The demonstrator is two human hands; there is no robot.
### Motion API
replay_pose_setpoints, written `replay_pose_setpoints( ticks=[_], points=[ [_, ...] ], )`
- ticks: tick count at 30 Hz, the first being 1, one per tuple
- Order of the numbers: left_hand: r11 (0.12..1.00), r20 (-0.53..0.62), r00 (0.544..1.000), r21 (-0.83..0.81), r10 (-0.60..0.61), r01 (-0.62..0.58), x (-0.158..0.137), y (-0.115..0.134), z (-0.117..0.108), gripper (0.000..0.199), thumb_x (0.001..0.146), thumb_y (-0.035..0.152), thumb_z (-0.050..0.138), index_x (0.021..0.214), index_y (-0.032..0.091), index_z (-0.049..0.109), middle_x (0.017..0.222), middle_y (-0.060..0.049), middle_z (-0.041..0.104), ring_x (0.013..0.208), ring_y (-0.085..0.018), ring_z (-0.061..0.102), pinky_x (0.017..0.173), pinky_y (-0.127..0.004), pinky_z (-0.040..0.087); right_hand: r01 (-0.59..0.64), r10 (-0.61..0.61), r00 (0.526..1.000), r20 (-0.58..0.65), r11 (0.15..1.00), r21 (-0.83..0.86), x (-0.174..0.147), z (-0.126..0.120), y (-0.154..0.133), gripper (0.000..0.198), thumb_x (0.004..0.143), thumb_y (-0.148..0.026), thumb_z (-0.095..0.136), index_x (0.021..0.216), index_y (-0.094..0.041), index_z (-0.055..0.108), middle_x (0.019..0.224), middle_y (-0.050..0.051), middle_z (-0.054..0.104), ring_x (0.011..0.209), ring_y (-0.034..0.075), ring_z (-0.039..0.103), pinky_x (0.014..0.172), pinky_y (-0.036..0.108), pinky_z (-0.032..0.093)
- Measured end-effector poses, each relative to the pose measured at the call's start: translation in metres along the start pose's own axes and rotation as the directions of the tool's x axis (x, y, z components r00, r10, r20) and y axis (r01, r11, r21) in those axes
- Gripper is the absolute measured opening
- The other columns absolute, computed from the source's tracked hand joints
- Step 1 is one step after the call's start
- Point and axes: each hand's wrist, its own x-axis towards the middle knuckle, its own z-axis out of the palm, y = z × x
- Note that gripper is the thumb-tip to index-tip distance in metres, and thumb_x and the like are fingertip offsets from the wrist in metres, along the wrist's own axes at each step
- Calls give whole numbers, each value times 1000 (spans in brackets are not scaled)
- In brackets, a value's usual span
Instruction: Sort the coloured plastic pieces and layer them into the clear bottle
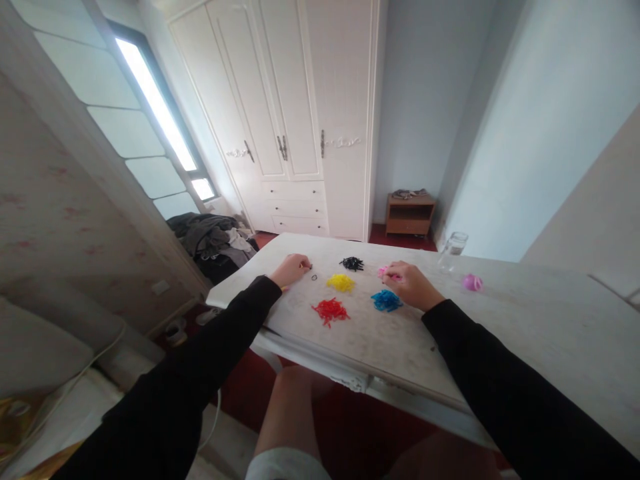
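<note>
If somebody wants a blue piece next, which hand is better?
Probably the right hand: it's close beside the blue pile, fingers at the pink pieces. The left hand is farther, beyond the yellow pile.

We log, loosely heaped: black strips [352, 264], yellow strips [341, 283] nearer, red strips [331, 311] nearest, blue strips [387, 301] rightward; pink pieces [383, 271] beyond.

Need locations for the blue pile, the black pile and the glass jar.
Blue pile [386, 301]: head view, middle of the heap.
Black pile [353, 264]: head view, middle of the heap.
Glass jar [453, 251]: head view, on its clear side wall.
</note>
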Motion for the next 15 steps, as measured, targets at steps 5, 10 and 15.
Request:
replay_pose_setpoints(
  ticks=[5,10,15],
  points=[
    [999,-19,1000,-55,2,-3,1,9,-3,10,78,13,63,85,19,68,72,-1,69,71,-18,61,71,-29,45,16,-16,1000,1,1000,16,0,2,-3,33,94,-25,54,65,-19,66,75,8,68,80,21,62,77,34,43],
    [988,-53,998,-149,37,-45,17,33,5,10,81,14,62,89,19,66,76,-1,70,71,-17,62,69,-28,46,23,-23,1000,11,999,23,0,2,-2,34,96,-28,53,65,-20,64,75,7,67,80,21,61,77,34,42],
    [964,-57,994,-242,97,-108,46,68,32,6,79,18,69,84,17,66,74,-1,69,69,-15,61,67,-26,48,27,-27,1000,10,1000,9,0,1,-1,38,97,-31,53,60,-21,58,72,6,63,77,20,59,74,33,40]
  ],
)
